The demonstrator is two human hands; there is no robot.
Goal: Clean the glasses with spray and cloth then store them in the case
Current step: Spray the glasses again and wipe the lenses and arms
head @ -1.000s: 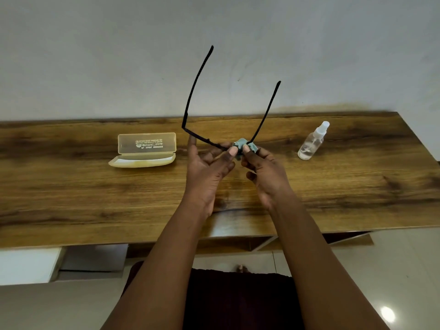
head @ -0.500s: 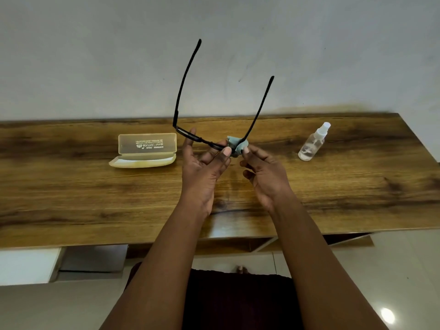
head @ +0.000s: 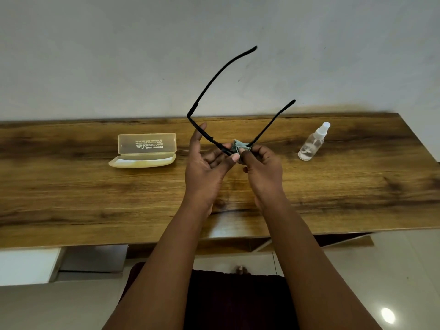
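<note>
Black glasses (head: 215,78) are held up above the wooden table (head: 71,194), temples unfolded and pointing up and away from me. My left hand (head: 206,167) grips the front frame near its left end. My right hand (head: 263,166) pinches a small grey-green cloth (head: 239,145) around the right lens. The open translucent yellow case (head: 145,151) lies on the table to the left of my hands, lid up. A clear spray bottle (head: 313,144) stands to the right.
A pale wall rises right behind the table's far edge. The table's near edge runs below my wrists, with a white unit (head: 28,265) and a tiled floor (head: 381,282) under it.
The glasses have tilted, so both temples now lean to the right instead of standing nearly upright. Both hands keep their hold at about the same spot above the table.
</note>
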